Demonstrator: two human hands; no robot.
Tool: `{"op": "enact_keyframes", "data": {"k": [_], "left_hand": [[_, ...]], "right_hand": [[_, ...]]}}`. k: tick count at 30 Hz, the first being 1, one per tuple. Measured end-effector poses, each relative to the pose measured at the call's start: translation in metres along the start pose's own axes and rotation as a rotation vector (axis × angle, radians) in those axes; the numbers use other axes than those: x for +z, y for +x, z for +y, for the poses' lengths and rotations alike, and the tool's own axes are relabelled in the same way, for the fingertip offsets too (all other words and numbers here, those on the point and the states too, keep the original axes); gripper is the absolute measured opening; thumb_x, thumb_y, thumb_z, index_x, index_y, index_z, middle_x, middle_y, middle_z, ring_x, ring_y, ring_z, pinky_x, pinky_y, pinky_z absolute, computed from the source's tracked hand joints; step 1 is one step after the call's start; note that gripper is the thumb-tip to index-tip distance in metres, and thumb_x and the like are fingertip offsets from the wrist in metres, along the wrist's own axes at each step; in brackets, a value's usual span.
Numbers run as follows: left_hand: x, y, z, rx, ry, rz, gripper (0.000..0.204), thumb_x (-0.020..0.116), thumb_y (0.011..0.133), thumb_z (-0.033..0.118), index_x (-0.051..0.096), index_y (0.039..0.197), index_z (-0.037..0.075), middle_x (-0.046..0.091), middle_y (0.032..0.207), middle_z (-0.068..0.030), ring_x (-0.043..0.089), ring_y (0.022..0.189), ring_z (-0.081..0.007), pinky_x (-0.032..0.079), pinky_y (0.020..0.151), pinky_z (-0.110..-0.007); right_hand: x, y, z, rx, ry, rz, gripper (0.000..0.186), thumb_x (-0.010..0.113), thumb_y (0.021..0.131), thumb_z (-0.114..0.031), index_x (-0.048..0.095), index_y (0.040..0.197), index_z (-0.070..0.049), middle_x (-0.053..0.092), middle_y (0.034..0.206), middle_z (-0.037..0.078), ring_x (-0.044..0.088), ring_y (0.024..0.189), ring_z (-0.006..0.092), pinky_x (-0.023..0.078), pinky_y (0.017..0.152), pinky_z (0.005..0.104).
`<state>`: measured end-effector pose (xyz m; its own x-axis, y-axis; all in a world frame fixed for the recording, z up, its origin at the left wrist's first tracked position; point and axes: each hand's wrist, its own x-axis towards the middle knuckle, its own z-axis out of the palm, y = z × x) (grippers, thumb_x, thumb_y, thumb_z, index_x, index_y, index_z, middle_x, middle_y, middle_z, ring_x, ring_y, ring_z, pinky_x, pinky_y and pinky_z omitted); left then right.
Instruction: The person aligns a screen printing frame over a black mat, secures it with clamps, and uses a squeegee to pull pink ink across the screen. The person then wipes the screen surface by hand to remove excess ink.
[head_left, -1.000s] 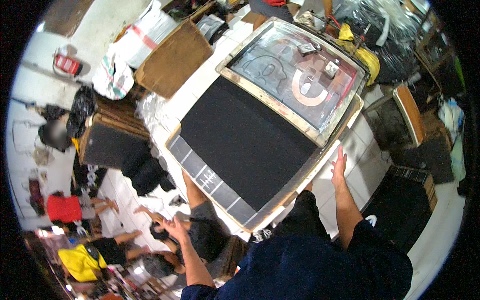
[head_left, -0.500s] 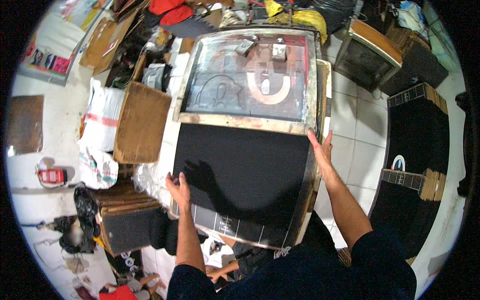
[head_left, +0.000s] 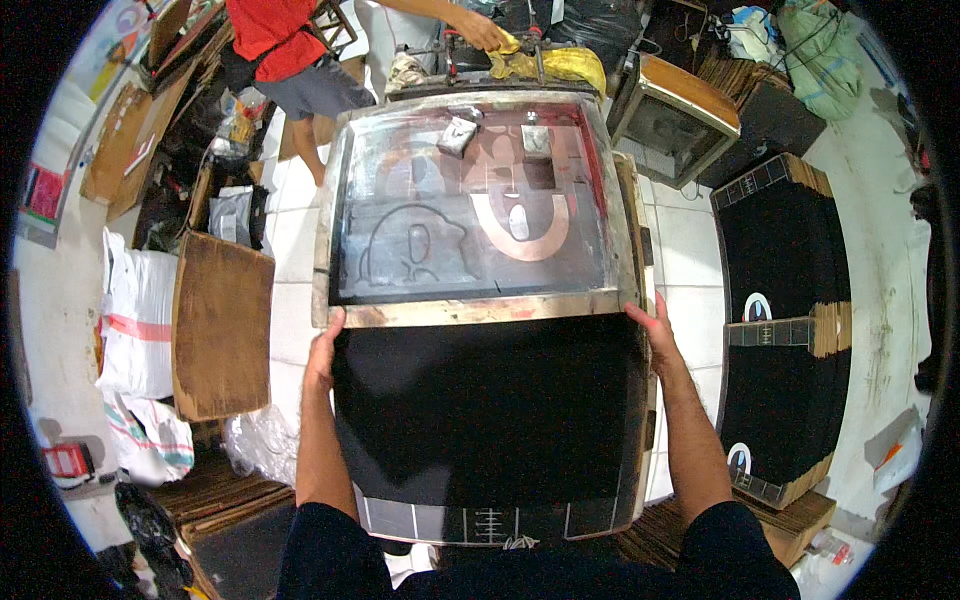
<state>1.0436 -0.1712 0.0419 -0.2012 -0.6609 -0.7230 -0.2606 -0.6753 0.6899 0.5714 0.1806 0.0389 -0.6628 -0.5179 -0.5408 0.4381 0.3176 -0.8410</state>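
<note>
A silk-screen frame (head_left: pixel 480 310) with pale wooden edges lies over the far part of a board. Its mesh shows a rounded animal-like outline and a pale arch shape. Below it stretches black fabric (head_left: pixel 490 410), with a strip of white lines at the near end. At the frame's near left corner, my left hand (head_left: pixel 322 352) holds the edge, thumb uppermost. My right hand (head_left: pixel 655 336) grips the near right corner, its thumb on the wood and its fingers along the outside. Some fingers of both hands are hidden.
Black printed panels (head_left: pixel 780 260) are stacked at the right. A brown board (head_left: pixel 222 325) and white sacks (head_left: pixel 140 320) stand at the left. Behind the frame, another person in a red shirt (head_left: pixel 275 35) reaches toward a yellow cloth (head_left: pixel 540 65).
My left hand has moved forward from beside the fabric to the frame's left corner. My right hand has closed in on the right corner. The person in red has come into fuller view.
</note>
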Motion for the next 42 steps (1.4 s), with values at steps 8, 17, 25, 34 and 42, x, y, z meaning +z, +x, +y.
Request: {"op": "enact_keyframes", "data": {"k": [8, 17, 25, 34, 42], "left_hand": [[-0.004, 0.011, -0.011, -0.045, -0.042, 0.019, 0.088, 0.071, 0.086, 0.054, 0.046, 0.144, -0.008, 0.048, 0.146, -0.0243, 0.046, 0.137, -0.0358, 0.031, 0.116, -0.042], [-0.004, 0.019, -0.01, 0.025, -0.074, 0.024, 0.087, 0.076, 0.083, 0.051, 0.049, 0.14, -0.009, 0.05, 0.145, -0.024, 0.047, 0.134, -0.0348, 0.033, 0.114, -0.042], [-0.003, 0.017, -0.006, 0.012, -0.173, -0.026, 0.08, 0.076, 0.084, 0.048, 0.054, 0.134, -0.011, 0.06, 0.132, -0.0219, 0.058, 0.121, -0.0329, 0.041, 0.107, -0.039], [-0.008, 0.025, -0.005, -0.009, -0.168, 0.01, 0.067, 0.075, 0.086, 0.045, 0.06, 0.126, -0.007, 0.067, 0.12, -0.0181, 0.065, 0.107, -0.031, 0.05, 0.095, -0.041], [-0.014, 0.034, -0.009, -0.04, -0.14, -0.055, 0.084, 0.07, 0.088, 0.049, 0.047, 0.14, -0.011, 0.052, 0.142, -0.0238, 0.051, 0.131, -0.0349, 0.036, 0.112, -0.041]], "right_hand": [[0.007, -0.004, -0.007, -0.041, -0.016, 0.071, 0.082, 0.084, 0.079, -0.022, 0.041, 0.147, -0.006, 0.063, 0.122, 0.01, 0.061, 0.11, 0.0224, 0.047, 0.097, 0.0352], [0.006, 0.0, 0.0, -0.036, -0.019, 0.093, 0.078, 0.084, 0.08, -0.02, 0.043, 0.146, -0.008, 0.065, 0.119, 0.009, 0.063, 0.106, 0.0212, 0.05, 0.091, 0.034], [0.012, -0.007, -0.008, 0.009, -0.019, 0.057, 0.093, 0.081, 0.08, -0.02, 0.028, 0.156, -0.007, 0.058, 0.134, 0.016, 0.058, 0.12, 0.0274, 0.046, 0.101, 0.0387], [0.017, -0.009, -0.009, -0.019, -0.039, 0.058, 0.089, 0.081, 0.081, -0.021, 0.032, 0.154, -0.007, 0.059, 0.133, 0.015, 0.058, 0.119, 0.0258, 0.045, 0.101, 0.0369], [0.012, -0.004, -0.003, -0.019, -0.017, 0.073, 0.081, 0.081, 0.082, -0.018, 0.036, 0.149, -0.007, 0.062, 0.124, 0.012, 0.061, 0.111, 0.0221, 0.048, 0.096, 0.0341]]}}
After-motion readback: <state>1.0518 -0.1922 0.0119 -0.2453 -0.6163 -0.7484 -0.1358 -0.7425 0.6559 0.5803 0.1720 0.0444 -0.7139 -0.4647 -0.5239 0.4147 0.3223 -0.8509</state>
